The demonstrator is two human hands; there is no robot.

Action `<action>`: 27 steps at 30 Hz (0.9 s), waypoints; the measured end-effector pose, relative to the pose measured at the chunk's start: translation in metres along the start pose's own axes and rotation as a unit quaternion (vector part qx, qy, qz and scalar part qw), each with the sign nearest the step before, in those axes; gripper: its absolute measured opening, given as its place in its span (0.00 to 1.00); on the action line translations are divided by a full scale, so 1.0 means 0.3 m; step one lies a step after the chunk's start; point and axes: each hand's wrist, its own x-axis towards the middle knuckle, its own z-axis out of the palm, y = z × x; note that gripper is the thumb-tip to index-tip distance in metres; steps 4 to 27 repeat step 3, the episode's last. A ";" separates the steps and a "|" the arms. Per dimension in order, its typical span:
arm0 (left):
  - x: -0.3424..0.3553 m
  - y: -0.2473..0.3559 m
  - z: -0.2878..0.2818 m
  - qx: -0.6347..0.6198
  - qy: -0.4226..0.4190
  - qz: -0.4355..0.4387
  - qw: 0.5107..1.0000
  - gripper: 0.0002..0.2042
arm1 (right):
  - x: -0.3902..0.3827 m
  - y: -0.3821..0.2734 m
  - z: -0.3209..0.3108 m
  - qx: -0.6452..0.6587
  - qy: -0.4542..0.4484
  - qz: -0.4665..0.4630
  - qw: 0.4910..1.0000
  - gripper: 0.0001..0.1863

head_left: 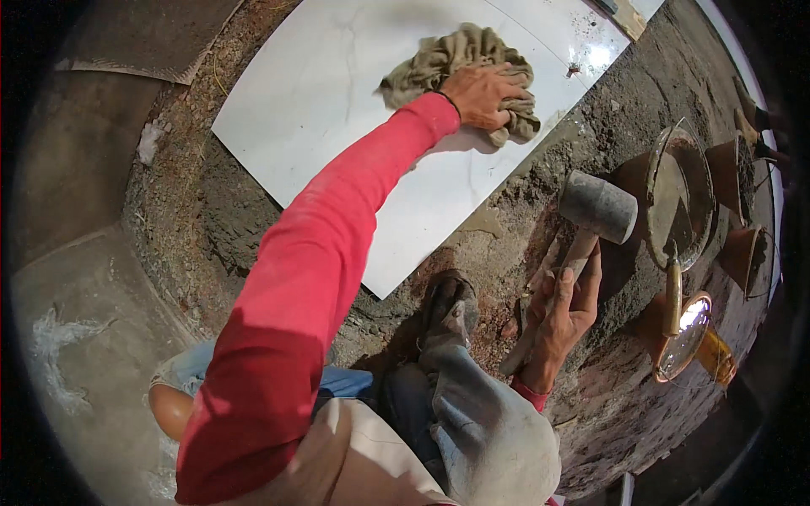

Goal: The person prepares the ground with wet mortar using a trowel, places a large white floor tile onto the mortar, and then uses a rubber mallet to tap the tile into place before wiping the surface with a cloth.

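My left hand [483, 94], at the end of a red sleeve, presses down on a crumpled greenish-brown cloth [439, 63], its fingers gripping the folds. Under the cloth lies a large white tile [312, 110] with faint grey veins and a wet, shiny patch near its far right corner. To the right of the tile, my right hand [564, 325] is closed around the wooden handle of a rubber mallet [599, 207]. The mallet's grey head points up and away, held above the ground and apart from the tile. Part of the handle is hidden by my fingers.
On the right stand a mortar-crusted bucket [713, 202], a trowel with a wooden handle [672, 299] at its rim, more buckets [742, 257] and a water container [682, 341]. Rough mortar [498, 228] borders the tile. My shoe [451, 304] is close to its near corner.
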 end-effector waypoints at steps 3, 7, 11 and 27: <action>-0.051 0.046 -0.001 0.005 -0.021 0.061 0.998 0.27 | -0.002 0.006 -0.002 -0.028 0.012 -0.017 0.999 0.31; -0.051 0.046 -0.001 0.005 -0.021 0.061 0.998 0.27 | -0.002 0.006 -0.002 -0.028 0.012 -0.017 0.999 0.31; -0.051 0.046 -0.001 0.005 -0.021 0.061 0.998 0.27 | -0.002 0.006 -0.002 -0.028 0.012 -0.017 0.999 0.31; -0.051 0.046 -0.001 0.005 -0.021 0.061 0.998 0.27 | -0.002 0.006 -0.002 -0.028 0.012 -0.017 0.999 0.31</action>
